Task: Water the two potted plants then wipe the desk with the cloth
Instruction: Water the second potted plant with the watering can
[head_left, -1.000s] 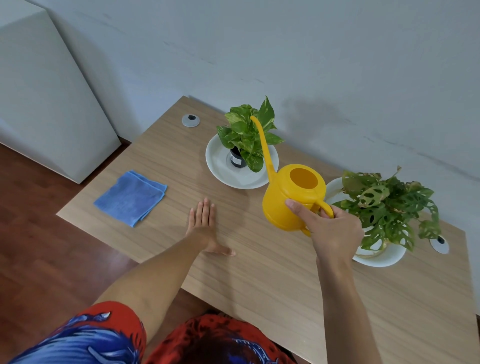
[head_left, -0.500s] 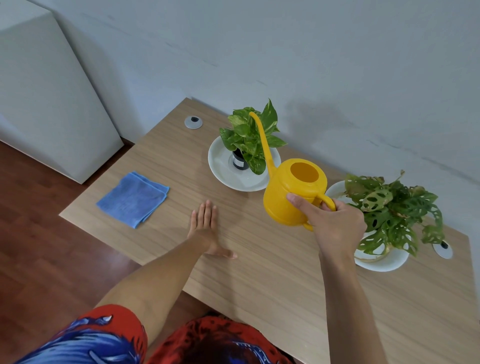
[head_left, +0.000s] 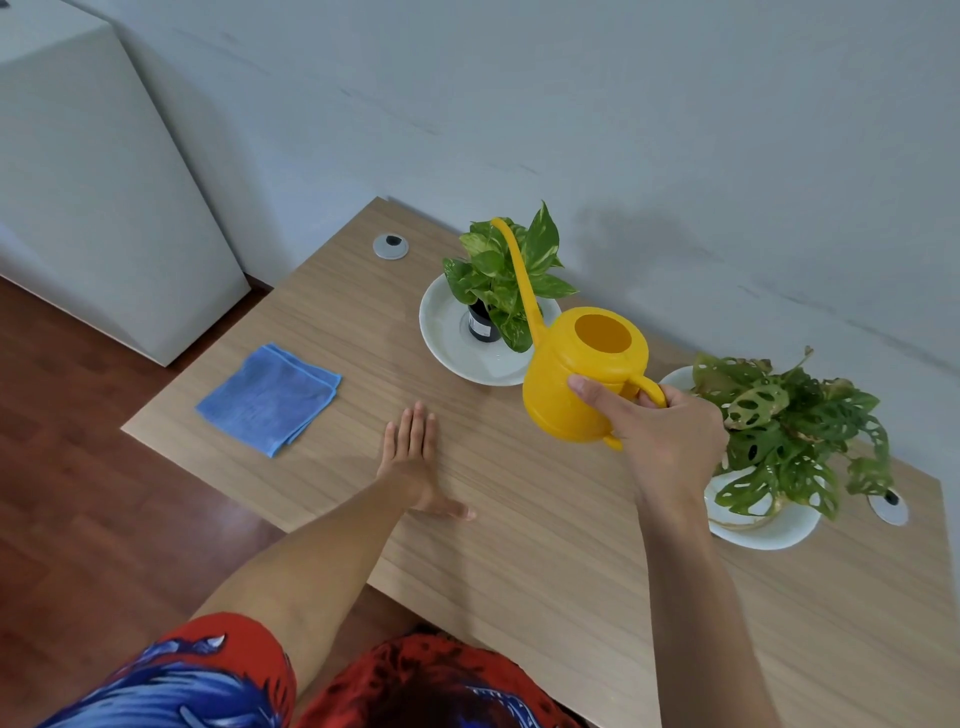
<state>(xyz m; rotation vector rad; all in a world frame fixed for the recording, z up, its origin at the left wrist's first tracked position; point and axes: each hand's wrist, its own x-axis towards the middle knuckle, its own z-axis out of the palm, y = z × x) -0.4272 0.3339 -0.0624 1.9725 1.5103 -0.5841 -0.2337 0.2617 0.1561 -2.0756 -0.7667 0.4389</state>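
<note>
My right hand (head_left: 660, 441) grips the handle of a yellow watering can (head_left: 582, 384), held above the wooden desk (head_left: 519, 545). Its long spout reaches up over the small leafy plant (head_left: 506, 270) in a dark pot on a white saucer (head_left: 447, 338). The second plant (head_left: 789, 421), with holed leaves, stands on a white plate (head_left: 763, 535) just right of my right hand. A folded blue cloth (head_left: 270, 397) lies at the desk's left end. My left hand (head_left: 413, 467) rests flat on the desk, fingers together, holding nothing.
Two round grey cable grommets sit in the desk, one at the far left corner (head_left: 390, 246) and one at the right behind the plate (head_left: 889, 506). A white cabinet (head_left: 93, 182) stands left of the desk. A pale wall runs behind.
The can and my right hand have drifted slightly up and toward the small plant, with the spout tip now above its leaves. My left hand has stayed flat in place.
</note>
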